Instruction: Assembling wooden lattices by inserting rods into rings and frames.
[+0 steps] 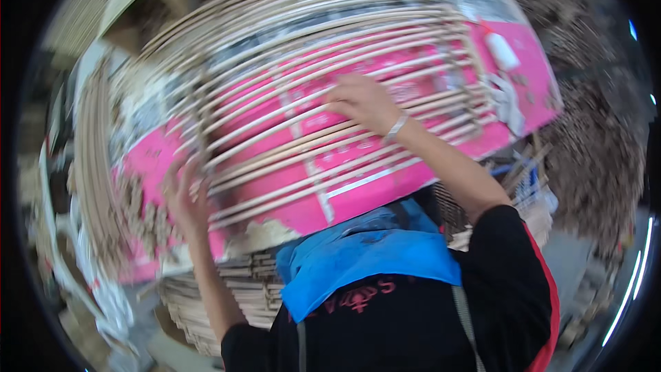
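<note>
Thin pale wooden rods [275, 153] lie side by side in a ladder-like row, running left to right between two crosswise wooden strips, one of them the right strip [475, 89]. My right hand [368, 103] is over the middle of the row, its fingers curled and closed on one rod. Beside the left strip [201, 114], near the rods' left ends, is my left hand [186, 200]. Its fingers are spread, though motion smears them. Small wooden pieces [148, 224] lie in a heap just left of that hand.
A bright pink sheet [289, 207] covers much of the table under the rods. Long wooden strips [96, 165] are stacked at the left edge. A white bottle [502, 52] and white cloth [507, 103] lie at the right. Bundled sticks [592, 145] are piled beyond the table.
</note>
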The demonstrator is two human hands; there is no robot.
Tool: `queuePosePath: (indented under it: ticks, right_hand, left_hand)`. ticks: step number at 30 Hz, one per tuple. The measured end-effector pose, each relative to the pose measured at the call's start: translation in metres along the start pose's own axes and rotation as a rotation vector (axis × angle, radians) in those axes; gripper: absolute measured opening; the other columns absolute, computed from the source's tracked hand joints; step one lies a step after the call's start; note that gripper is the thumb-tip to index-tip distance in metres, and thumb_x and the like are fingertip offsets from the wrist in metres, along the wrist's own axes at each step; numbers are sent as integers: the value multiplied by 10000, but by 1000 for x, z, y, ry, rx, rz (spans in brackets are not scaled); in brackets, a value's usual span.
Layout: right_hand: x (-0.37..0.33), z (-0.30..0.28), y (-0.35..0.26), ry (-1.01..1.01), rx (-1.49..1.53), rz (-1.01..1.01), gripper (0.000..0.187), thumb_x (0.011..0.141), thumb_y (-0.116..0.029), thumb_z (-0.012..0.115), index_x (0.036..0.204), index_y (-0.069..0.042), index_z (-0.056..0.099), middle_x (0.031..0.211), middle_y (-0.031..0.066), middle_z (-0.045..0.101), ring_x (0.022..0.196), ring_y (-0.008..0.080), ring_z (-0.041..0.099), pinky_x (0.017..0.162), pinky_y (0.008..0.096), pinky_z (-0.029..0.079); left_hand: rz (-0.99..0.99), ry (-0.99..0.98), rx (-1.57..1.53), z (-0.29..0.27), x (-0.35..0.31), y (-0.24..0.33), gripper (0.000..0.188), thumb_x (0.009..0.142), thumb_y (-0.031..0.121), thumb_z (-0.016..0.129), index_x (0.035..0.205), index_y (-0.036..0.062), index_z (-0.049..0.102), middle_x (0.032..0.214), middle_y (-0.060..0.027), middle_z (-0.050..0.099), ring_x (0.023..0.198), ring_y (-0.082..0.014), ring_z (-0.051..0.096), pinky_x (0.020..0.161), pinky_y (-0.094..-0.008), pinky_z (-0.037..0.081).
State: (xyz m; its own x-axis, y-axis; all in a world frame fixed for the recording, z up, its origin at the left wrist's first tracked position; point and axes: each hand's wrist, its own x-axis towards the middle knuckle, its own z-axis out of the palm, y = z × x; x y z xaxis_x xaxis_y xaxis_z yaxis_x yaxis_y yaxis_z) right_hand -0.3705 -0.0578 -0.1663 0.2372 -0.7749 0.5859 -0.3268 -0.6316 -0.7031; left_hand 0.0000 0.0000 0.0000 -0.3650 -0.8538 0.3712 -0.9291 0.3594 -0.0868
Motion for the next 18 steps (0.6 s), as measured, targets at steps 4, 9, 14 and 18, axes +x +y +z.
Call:
queuePosePath:
  ticks: [4,9,14,18]
  right_hand:
    - [-82,-108,-11,-236,-210,103,158,926,-214,715,951,-60,738,867,105,634,849,284,609,766,408,482]
    - [-81,-127,-13,-349,-320,166,141,918,-155,716,955,-19,717,893,102,639,869,276,619,781,387,488]
    - [-84,-132,-12,-360,-353,155,143,923,-153,709,976,-22,718,891,100,631,877,272,620,786,376,486]
    - [-84,-136,-11,-330,-332,135,139,921,-162,711,972,-34,722,896,92,639,888,272,623,783,390,495]
  left_hand:
    - [-229,-38,-188,43,-82,112,518,783,191,817,1290,193,709,1285,-71,633,1227,-304,574,1064,-462,392]
    - [-252,6,-244,88,-90,130,463,782,170,812,1232,161,707,1255,-33,629,1186,-274,584,1029,-439,395]
    - [-267,38,-283,95,-91,139,452,782,185,807,1225,182,712,1228,-9,622,1159,-249,576,1047,-429,369]
    - [-280,42,-284,93,-87,143,460,776,174,809,1225,183,712,1227,-12,619,1161,-252,574,1048,-432,370]
